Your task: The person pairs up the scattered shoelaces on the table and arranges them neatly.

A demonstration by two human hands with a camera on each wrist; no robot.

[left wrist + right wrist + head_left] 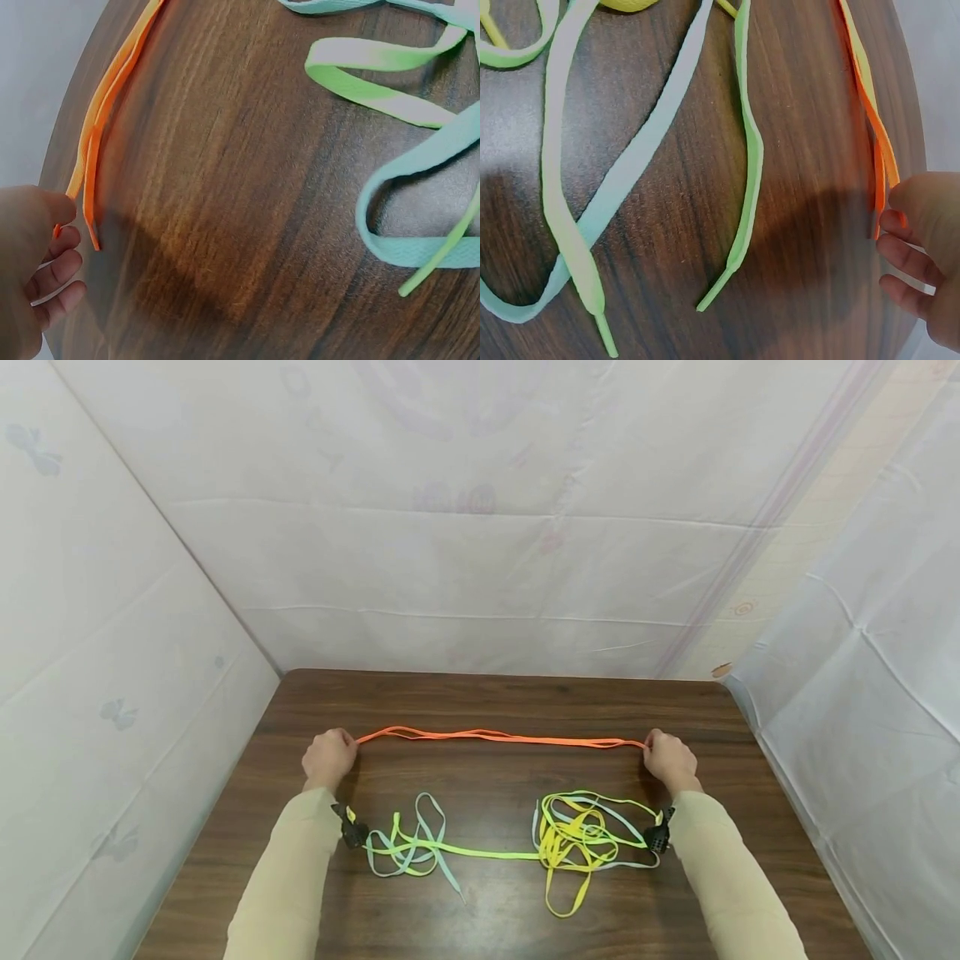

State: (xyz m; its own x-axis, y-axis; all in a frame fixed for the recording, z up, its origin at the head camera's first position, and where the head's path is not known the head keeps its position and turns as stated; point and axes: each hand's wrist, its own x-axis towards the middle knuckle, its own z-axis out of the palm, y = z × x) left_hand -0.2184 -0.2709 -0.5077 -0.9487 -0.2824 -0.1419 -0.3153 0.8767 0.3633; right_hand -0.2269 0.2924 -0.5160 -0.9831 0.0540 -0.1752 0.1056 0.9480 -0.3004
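Orange lace (555, 741), gathered in more than one strand, extends almost straight across the tabletop (315, 693), roughly parallel to the far edge, between my left hand (328, 760) and my right hand (671, 762). At the left end my thumb and index finger pinch the lace, while the remaining fingers (60, 270) bend loosely; as the left wrist view shows, one orange tip projects free just beside them. At the right end the grip is similar: thumb and index finger pinch the lace, the other fingers (906, 256) are partly curled, and a loose orange end lies just beside them. I cannot tell whether the middle of the lace touches the wood. Nearer to me, and apart from the orange lace, green lace (495, 854) runs sideways between two loose tangles. The left tangle combines green with light blue lace (450, 875); the right one combines green, light blue and yellow lace (555, 843), a yellow loop extending towards me. In the right wrist view, two green ends taper to narrow tips, one crossing over a light blue length. Pale sleeves (281, 877) cover my forearms, and whitish sheeting (480, 568) rises beyond the tabletop.
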